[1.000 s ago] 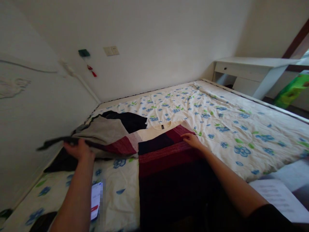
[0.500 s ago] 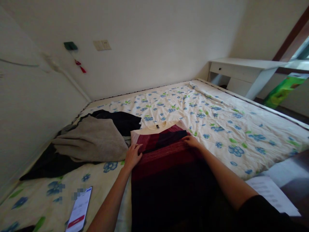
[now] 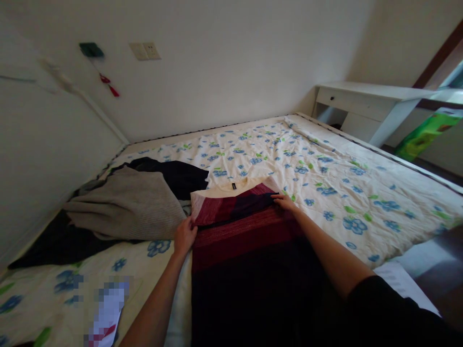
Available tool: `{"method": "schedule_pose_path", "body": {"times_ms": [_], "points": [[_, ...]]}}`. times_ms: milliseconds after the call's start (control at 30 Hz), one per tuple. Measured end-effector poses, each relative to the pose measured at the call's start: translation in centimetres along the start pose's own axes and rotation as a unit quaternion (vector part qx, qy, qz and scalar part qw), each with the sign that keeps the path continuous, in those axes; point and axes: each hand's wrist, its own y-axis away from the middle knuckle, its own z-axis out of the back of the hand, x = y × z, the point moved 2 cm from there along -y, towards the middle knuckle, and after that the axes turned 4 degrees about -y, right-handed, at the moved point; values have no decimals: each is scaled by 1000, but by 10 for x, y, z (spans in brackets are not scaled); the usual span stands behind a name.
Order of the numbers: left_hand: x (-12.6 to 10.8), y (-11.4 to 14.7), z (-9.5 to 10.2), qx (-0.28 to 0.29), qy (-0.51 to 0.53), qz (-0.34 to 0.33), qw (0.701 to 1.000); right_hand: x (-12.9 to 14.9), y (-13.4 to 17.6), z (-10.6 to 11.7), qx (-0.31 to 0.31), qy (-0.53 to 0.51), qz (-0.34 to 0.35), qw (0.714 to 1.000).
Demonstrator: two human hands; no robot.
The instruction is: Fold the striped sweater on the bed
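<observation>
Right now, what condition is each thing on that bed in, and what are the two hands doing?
Striped top: laid flat, sides folded inward, collar away from the person.
Left hand: pressing on the top's left edge.
Right hand: resting on its right edge.
Grey sweater: crumpled in a heap.
Black garment: bunched under and behind the sweater.
Quilt: spread out, wrinkled.
Desk drawer: closed.
</observation>
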Motion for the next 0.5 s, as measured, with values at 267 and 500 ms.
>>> {"method": "schedule_pose_path", "body": {"times_ms": [267, 500], "points": [[-12, 13, -6, 65, -45, 31, 996, -5, -23, 23, -131, 63, -72, 987], [-19, -62, 12, 54, -77, -34, 995, -39, -27, 20, -49, -6, -124, 991]]}}
